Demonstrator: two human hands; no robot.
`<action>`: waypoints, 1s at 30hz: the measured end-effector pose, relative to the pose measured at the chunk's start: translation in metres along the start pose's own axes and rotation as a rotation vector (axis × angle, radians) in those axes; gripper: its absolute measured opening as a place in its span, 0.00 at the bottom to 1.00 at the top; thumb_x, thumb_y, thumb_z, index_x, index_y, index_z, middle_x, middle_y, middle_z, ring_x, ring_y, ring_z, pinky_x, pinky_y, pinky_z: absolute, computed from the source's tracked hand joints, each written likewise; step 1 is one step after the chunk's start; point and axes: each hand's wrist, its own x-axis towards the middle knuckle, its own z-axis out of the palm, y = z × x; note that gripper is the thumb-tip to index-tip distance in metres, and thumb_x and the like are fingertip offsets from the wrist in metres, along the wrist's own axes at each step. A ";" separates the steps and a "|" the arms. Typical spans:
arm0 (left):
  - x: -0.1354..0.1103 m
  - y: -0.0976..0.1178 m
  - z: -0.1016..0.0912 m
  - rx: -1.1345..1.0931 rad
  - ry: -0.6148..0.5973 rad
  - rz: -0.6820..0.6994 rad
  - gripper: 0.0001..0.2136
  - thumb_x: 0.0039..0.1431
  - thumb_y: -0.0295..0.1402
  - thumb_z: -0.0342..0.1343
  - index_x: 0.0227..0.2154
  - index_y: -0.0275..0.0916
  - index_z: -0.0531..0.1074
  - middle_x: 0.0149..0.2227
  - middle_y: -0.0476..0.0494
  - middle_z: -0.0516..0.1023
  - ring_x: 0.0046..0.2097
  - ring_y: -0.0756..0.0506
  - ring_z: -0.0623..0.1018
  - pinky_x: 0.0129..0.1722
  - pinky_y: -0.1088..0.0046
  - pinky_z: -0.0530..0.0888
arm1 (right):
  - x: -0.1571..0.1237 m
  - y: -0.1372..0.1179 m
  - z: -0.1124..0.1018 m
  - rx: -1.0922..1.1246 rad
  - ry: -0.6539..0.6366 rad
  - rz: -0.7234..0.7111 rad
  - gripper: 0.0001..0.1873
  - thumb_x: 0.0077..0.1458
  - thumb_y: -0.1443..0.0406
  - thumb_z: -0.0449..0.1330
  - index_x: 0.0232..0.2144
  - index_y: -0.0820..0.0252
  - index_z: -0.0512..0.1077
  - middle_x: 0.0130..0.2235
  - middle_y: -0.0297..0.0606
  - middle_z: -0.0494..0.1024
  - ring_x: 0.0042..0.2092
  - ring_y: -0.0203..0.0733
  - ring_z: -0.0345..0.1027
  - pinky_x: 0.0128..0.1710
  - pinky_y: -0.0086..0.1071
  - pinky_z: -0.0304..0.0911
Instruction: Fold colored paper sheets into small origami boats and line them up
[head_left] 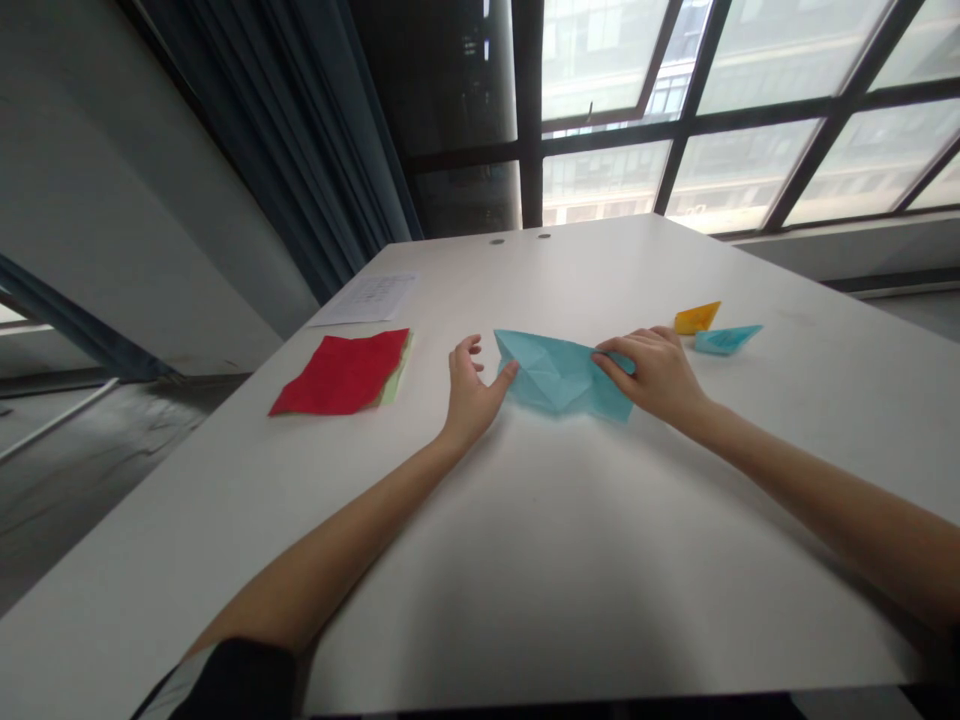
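A creased sheet of light-blue paper point(553, 375) stands partly raised above the white table point(540, 560), its surface marked by fold lines. My right hand point(652, 370) pinches its upper right part between thumb and fingers. At the paper's left edge is my left hand point(476, 395), thumb touching the paper and the other fingers spread apart and curved. Beyond my right hand lie two small folded paper shapes, one yellow-orange point(697, 318) and one blue point(727, 340).
On the left of the table lies red paper point(341, 375) over pale green sheets point(396, 375). Behind it is a white printed sheet point(367, 298). Two round dark holes are near the far edge. A dark curtain point(300, 130) and windows stand beyond the table.
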 end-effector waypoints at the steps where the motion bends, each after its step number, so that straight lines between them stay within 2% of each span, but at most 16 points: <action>1: -0.001 -0.001 0.003 -0.067 0.002 -0.134 0.32 0.44 0.43 0.61 0.51 0.38 0.57 0.51 0.35 0.63 0.43 0.45 0.70 0.37 0.71 0.69 | 0.000 0.000 0.001 0.008 0.002 0.029 0.13 0.56 0.59 0.52 0.31 0.57 0.74 0.28 0.38 0.77 0.34 0.44 0.69 0.42 0.39 0.52; 4: -0.009 0.001 0.009 -0.342 -0.148 -0.515 0.27 0.46 0.43 0.61 0.46 0.37 0.60 0.44 0.37 0.68 0.36 0.48 0.71 0.29 0.75 0.67 | 0.000 -0.003 0.003 0.081 0.007 0.120 0.13 0.55 0.58 0.53 0.32 0.58 0.75 0.26 0.37 0.77 0.31 0.44 0.69 0.38 0.37 0.55; 7: -0.018 0.007 0.012 -0.606 -0.338 -0.670 0.17 0.46 0.40 0.61 0.34 0.35 0.65 0.37 0.39 0.71 0.33 0.50 0.72 0.27 0.77 0.66 | 0.000 -0.006 0.003 0.185 0.018 0.176 0.13 0.54 0.58 0.54 0.32 0.57 0.75 0.28 0.37 0.78 0.30 0.43 0.69 0.36 0.36 0.58; 9: -0.023 0.011 0.014 -0.701 -0.370 -0.654 0.15 0.45 0.36 0.63 0.32 0.35 0.65 0.35 0.41 0.72 0.33 0.51 0.73 0.28 0.78 0.68 | 0.000 -0.007 0.003 0.244 -0.001 0.198 0.12 0.54 0.58 0.54 0.32 0.56 0.75 0.29 0.36 0.78 0.30 0.42 0.69 0.35 0.36 0.59; 13: -0.024 0.014 0.015 -0.727 -0.305 -0.507 0.21 0.42 0.28 0.64 0.39 0.39 0.63 0.33 0.47 0.75 0.32 0.51 0.74 0.31 0.76 0.70 | 0.000 -0.009 0.001 0.347 -0.142 0.234 0.10 0.51 0.59 0.56 0.30 0.56 0.75 0.31 0.35 0.79 0.33 0.43 0.71 0.34 0.35 0.62; 15: -0.023 0.014 0.015 -0.733 -0.320 -0.466 0.23 0.43 0.29 0.64 0.41 0.39 0.61 0.31 0.48 0.75 0.32 0.50 0.75 0.33 0.73 0.71 | 0.000 -0.008 0.000 0.412 -0.173 0.254 0.11 0.49 0.60 0.57 0.35 0.55 0.74 0.32 0.36 0.79 0.34 0.43 0.71 0.34 0.34 0.63; 17: -0.023 0.014 0.015 -0.756 -0.360 -0.451 0.24 0.43 0.30 0.64 0.43 0.40 0.60 0.31 0.48 0.76 0.32 0.49 0.76 0.35 0.71 0.72 | 0.000 -0.007 -0.001 0.502 -0.173 0.269 0.18 0.48 0.61 0.58 0.43 0.55 0.70 0.34 0.36 0.78 0.32 0.41 0.71 0.33 0.34 0.64; 19: -0.023 0.014 0.015 -0.785 -0.403 -0.441 0.25 0.42 0.31 0.64 0.44 0.40 0.60 0.32 0.48 0.76 0.33 0.48 0.76 0.36 0.69 0.73 | 0.001 -0.006 -0.001 0.571 -0.186 0.267 0.20 0.48 0.61 0.59 0.46 0.54 0.68 0.35 0.37 0.78 0.31 0.40 0.71 0.31 0.33 0.65; 24: -0.024 0.015 0.014 -0.817 -0.475 -0.418 0.24 0.43 0.32 0.64 0.43 0.40 0.61 0.28 0.51 0.75 0.31 0.50 0.76 0.35 0.70 0.73 | 0.002 -0.004 0.000 0.596 -0.237 0.275 0.13 0.50 0.59 0.57 0.38 0.55 0.74 0.33 0.36 0.79 0.29 0.39 0.70 0.29 0.32 0.64; 27: -0.023 0.016 0.013 -0.818 -0.490 -0.415 0.23 0.43 0.32 0.64 0.43 0.40 0.61 0.27 0.51 0.75 0.30 0.50 0.75 0.34 0.72 0.73 | 0.002 -0.001 0.003 0.630 -0.255 0.282 0.13 0.50 0.58 0.57 0.35 0.56 0.76 0.29 0.35 0.79 0.27 0.39 0.69 0.27 0.31 0.63; 30: -0.022 0.015 0.013 -0.806 -0.504 -0.417 0.24 0.42 0.33 0.64 0.42 0.40 0.62 0.30 0.49 0.76 0.31 0.49 0.76 0.35 0.71 0.73 | 0.002 0.002 0.005 0.731 -0.267 0.300 0.14 0.50 0.57 0.57 0.36 0.57 0.76 0.31 0.37 0.79 0.30 0.41 0.70 0.28 0.32 0.64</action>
